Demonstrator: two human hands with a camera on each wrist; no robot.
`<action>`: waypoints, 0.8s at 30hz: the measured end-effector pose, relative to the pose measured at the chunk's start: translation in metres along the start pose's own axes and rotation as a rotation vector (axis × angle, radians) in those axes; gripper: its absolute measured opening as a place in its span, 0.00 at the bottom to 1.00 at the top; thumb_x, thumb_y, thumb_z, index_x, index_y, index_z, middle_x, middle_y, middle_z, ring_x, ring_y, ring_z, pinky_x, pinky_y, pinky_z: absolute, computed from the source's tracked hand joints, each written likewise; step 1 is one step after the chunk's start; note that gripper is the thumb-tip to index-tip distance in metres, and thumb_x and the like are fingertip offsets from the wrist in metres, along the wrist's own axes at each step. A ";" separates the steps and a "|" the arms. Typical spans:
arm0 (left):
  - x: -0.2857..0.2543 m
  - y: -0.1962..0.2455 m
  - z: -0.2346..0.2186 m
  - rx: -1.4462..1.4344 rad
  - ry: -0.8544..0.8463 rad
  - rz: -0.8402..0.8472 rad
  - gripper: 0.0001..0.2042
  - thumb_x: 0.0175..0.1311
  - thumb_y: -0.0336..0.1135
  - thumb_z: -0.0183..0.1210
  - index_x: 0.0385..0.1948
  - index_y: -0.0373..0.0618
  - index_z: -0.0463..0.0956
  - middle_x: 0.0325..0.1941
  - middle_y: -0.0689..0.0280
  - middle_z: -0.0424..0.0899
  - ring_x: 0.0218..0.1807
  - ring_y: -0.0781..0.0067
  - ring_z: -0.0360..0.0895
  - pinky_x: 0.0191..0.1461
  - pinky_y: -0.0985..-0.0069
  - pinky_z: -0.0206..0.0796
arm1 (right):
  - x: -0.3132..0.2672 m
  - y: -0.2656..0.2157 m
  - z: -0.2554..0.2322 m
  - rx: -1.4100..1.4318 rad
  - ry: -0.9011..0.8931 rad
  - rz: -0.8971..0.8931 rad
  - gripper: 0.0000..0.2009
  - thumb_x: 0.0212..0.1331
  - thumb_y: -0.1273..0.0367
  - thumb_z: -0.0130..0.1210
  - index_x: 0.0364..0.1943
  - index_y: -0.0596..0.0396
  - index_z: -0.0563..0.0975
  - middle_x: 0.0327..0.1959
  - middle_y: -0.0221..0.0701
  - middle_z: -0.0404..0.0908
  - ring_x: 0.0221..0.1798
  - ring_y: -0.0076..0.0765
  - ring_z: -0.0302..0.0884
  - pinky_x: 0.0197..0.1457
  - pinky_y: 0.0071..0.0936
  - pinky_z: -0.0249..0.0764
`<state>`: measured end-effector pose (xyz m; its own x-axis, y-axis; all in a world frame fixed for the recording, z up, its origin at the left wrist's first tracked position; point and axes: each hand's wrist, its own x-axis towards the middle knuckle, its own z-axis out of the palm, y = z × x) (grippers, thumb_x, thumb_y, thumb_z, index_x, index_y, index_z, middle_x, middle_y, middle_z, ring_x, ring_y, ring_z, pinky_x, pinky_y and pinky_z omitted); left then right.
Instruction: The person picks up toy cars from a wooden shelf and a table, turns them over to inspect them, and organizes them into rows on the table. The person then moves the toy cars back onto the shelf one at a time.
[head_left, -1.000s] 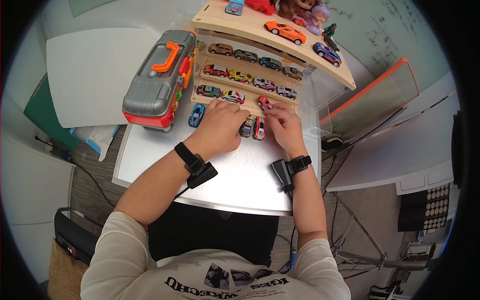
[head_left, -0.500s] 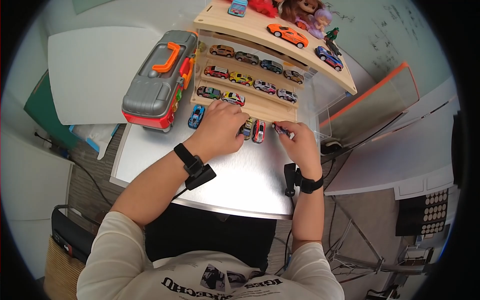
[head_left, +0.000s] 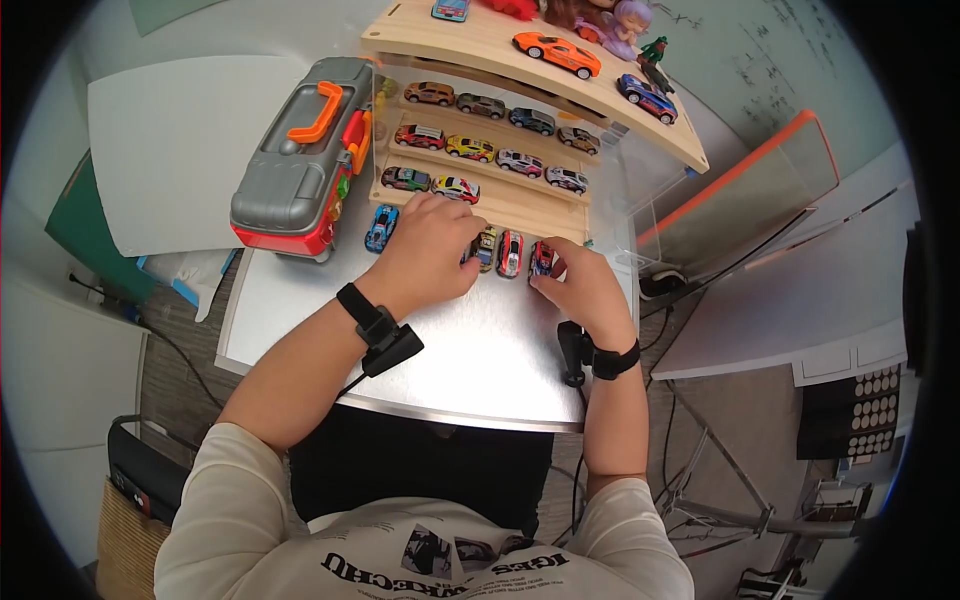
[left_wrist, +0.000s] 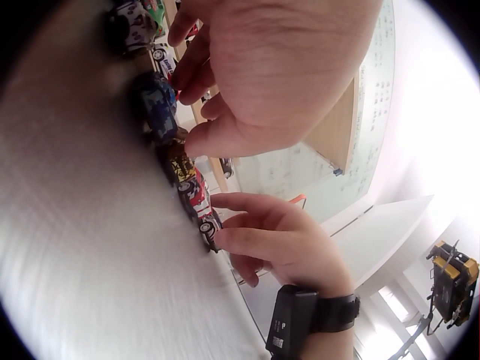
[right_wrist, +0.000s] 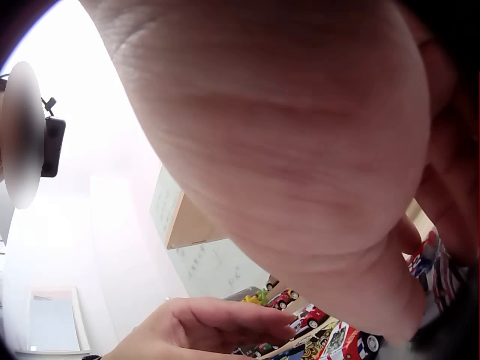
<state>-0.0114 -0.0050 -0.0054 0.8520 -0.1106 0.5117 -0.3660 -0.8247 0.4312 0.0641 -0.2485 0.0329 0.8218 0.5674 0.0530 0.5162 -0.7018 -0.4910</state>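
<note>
In the head view my left hand (head_left: 425, 250) arches over a row of toy cars standing on the metal table. The left wrist view shows its thumb and fingers around a dark blue car (left_wrist: 159, 112), beside a yellow-and-black car (left_wrist: 181, 166). My right hand (head_left: 592, 290) pinches a red-and-blue car (head_left: 541, 260) at the row's right end, between thumb and fingers. A red-and-white car (head_left: 510, 254) stands just left of it; a bright blue car (head_left: 381, 228) is at the left end. My left hand hides part of the row from above.
Behind the row rises a wooden stepped rack (head_left: 520, 205) with several cars, under a wooden shelf (head_left: 450, 42) holding an orange car (head_left: 556, 54) and dolls. A grey-and-red toolbox (head_left: 300, 160) stands at the left. The metal table (head_left: 440, 360) reaches toward my body.
My right hand has brought the small car from the rack's lower front down to the row's right end, turning it in line with the others. My left hand has stayed over the row.
</note>
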 end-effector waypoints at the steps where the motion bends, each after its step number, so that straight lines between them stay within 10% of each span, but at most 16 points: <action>1: 0.000 0.000 0.000 -0.003 -0.004 -0.004 0.19 0.50 0.34 0.71 0.46 0.41 0.85 0.49 0.56 0.85 0.58 0.51 0.79 0.72 0.54 0.63 | 0.001 0.002 0.001 0.013 0.003 0.000 0.25 0.51 0.66 0.70 0.54 0.63 0.82 0.39 0.52 0.87 0.44 0.59 0.86 0.49 0.44 0.80; 6: -0.001 -0.001 0.001 -0.002 0.011 -0.004 0.19 0.50 0.34 0.71 0.46 0.41 0.85 0.49 0.56 0.85 0.58 0.51 0.79 0.73 0.53 0.62 | 0.006 0.009 0.004 0.055 -0.014 -0.029 0.26 0.51 0.67 0.70 0.56 0.62 0.82 0.39 0.51 0.87 0.42 0.56 0.86 0.48 0.43 0.80; 8: -0.001 -0.001 0.002 0.000 0.013 -0.007 0.19 0.50 0.34 0.71 0.46 0.41 0.85 0.49 0.56 0.85 0.58 0.51 0.79 0.73 0.53 0.62 | 0.008 0.012 0.006 0.052 -0.022 -0.039 0.27 0.54 0.67 0.71 0.60 0.58 0.82 0.32 0.37 0.86 0.31 0.34 0.84 0.38 0.31 0.79; 15: 0.000 -0.002 0.000 -0.002 0.000 -0.013 0.18 0.51 0.35 0.70 0.45 0.41 0.86 0.48 0.56 0.86 0.57 0.51 0.80 0.71 0.54 0.63 | 0.010 0.009 0.000 0.098 -0.050 0.010 0.28 0.50 0.65 0.73 0.57 0.61 0.82 0.32 0.42 0.86 0.34 0.42 0.86 0.40 0.35 0.79; 21: 0.001 -0.006 0.004 -0.014 0.130 0.031 0.15 0.49 0.33 0.66 0.40 0.40 0.86 0.44 0.57 0.87 0.53 0.51 0.81 0.67 0.55 0.66 | 0.021 0.010 -0.004 0.292 0.060 0.080 0.23 0.56 0.66 0.73 0.55 0.62 0.83 0.31 0.34 0.86 0.30 0.27 0.81 0.34 0.27 0.76; 24: 0.001 -0.007 0.000 0.009 0.100 -0.017 0.13 0.48 0.32 0.64 0.37 0.39 0.86 0.42 0.55 0.87 0.51 0.51 0.81 0.65 0.55 0.68 | 0.032 -0.020 -0.003 0.231 0.071 -0.254 0.17 0.60 0.69 0.69 0.51 0.63 0.82 0.34 0.36 0.86 0.30 0.30 0.82 0.36 0.29 0.79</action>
<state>-0.0075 0.0002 -0.0079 0.8163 -0.0405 0.5762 -0.3478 -0.8309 0.4343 0.0809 -0.2173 0.0467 0.6930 0.6742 0.2555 0.6449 -0.4211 -0.6378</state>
